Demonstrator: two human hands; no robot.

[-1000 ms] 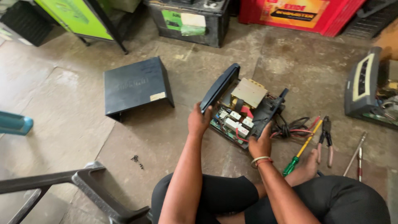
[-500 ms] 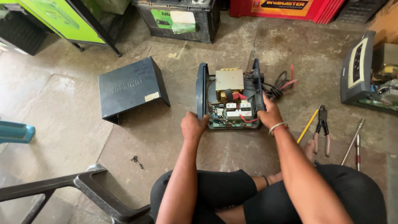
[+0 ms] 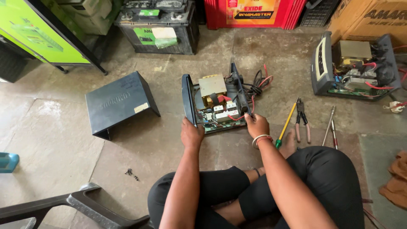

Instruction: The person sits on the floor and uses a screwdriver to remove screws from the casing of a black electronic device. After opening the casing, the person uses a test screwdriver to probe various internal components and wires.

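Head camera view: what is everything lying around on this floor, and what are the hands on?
Opened inverter: one, black case, circuit boards showing, centre floor.
Removed cover: one, black, left of it.
Second opened unit: one, black, far right.
Batteries: one black, one red, along the top.
Screwdriver: one, yellow shaft, green handle, right of inverter.
Pliers: one, red handles, beside screwdriver.
Thin metal tools: two, further right.
Loose screws: small dark cluster, lower left.
Chair: one, grey, bottom left.
Cloth: brown, right edge.
Left hand: grips inverter's left panel.
Right hand: fingers on its right panel.
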